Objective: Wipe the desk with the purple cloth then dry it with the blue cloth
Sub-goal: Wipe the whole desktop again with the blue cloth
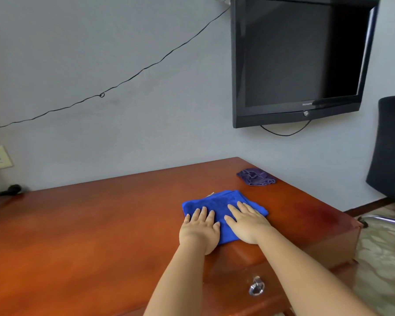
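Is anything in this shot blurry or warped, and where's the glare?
Head view: wide-angle bending tilts the television and wall; the desk looks soft at near left; its sheen is brightest by the purple cloth; both hands on the blue cloth look fairly sharp.

Folded blue cloth (217, 205) lies flat mid-desk (100, 224); crumpled purple cloth (255, 177) sits near the far right corner.

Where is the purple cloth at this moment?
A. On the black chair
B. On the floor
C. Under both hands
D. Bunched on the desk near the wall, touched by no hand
D: the purple cloth lies bunched on the desk near the wall, while the left hand and the right hand press flat on the blue cloth.
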A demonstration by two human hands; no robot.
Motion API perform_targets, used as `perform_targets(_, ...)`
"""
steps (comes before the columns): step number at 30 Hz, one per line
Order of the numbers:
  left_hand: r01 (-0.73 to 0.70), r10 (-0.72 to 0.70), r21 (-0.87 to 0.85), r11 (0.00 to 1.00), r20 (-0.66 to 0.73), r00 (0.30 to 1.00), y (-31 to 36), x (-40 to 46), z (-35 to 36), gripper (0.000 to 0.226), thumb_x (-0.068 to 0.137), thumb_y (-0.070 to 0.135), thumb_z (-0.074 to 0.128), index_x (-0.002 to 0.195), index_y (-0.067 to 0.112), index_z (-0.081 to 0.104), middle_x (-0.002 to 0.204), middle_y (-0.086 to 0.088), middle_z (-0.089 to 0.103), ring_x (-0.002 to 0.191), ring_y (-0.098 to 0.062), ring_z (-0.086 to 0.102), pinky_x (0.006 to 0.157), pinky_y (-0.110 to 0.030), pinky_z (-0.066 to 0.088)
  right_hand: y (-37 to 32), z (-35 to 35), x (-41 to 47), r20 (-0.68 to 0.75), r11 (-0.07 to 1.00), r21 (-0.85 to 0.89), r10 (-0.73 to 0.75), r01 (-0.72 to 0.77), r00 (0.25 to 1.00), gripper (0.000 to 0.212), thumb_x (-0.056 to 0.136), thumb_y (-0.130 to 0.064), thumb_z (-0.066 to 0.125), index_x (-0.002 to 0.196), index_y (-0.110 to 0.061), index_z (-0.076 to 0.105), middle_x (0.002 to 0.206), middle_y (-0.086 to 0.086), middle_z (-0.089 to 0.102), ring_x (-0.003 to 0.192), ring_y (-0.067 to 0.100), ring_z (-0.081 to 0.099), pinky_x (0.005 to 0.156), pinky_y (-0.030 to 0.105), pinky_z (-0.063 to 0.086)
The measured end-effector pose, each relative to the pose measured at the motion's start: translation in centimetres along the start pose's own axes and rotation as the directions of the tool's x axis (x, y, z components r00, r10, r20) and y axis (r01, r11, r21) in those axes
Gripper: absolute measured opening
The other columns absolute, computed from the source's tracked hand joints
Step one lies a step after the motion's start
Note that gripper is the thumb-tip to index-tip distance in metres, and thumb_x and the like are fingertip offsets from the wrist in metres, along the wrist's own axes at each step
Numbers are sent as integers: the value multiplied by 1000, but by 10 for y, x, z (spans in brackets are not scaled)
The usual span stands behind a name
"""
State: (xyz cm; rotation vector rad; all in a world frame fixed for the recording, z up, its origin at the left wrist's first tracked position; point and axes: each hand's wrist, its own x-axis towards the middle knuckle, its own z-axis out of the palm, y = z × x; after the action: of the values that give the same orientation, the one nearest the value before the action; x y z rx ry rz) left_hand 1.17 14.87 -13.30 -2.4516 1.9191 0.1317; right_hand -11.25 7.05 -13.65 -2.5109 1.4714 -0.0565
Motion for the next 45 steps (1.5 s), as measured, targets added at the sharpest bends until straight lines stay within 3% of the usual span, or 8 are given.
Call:
perform_targets(9,-34,34,5,999,-16,999,34,-22,3,55,103,40,7,153,21,-1,161,-1,-8,148,-18,-8,120,-39,-3,29,-7,-37,14,999,-26,18,-18,1000,61,101,-53,14,154,-27,-1,162,-2,-7,148,13,-8,118,34,-3)
perform_targets(27,-131,131,20,991,6,991,115,21,4,55,103,40,7,153,21,-2,161,-2,-8,148,-20,-9,120,-42,-3,110,-24,-40,-3,987,8,159,-159,987,60,102,-52,16,154,-28,1,162,-5,-8,148,11,-8,119,34,-1)
perform_targets(40,-197,197,-29,980,13,980,153,30,4,57,102,43,9,153,20,-1,161,-4,-8,148,-23,-9,119,-44,-5,137,-39,-26,-2,961,-124,249,-247,969,54,102,-28,13,155,-22,0,162,-2,-6,148,13,-5,121,39,-1)
perform_targets(42,-229,230,-38,973,39,972,148,26,-2,57,102,42,13,154,18,4,161,-4,-3,148,-23,-4,119,-43,-2,130,-41,-26,-12,948,-171,269,-267,963,55,102,-27,17,155,-20,2,162,0,-3,149,15,-1,121,39,-1)
perform_targets(45,-266,273,-90,960,76,959,135,27,-16,49,102,29,25,147,11,31,155,-8,26,141,-27,25,116,-40,22,119,-41,-30,-34,933,-224,279,-280,960,57,100,-21,24,155,-18,7,162,3,3,149,19,5,121,39,4)
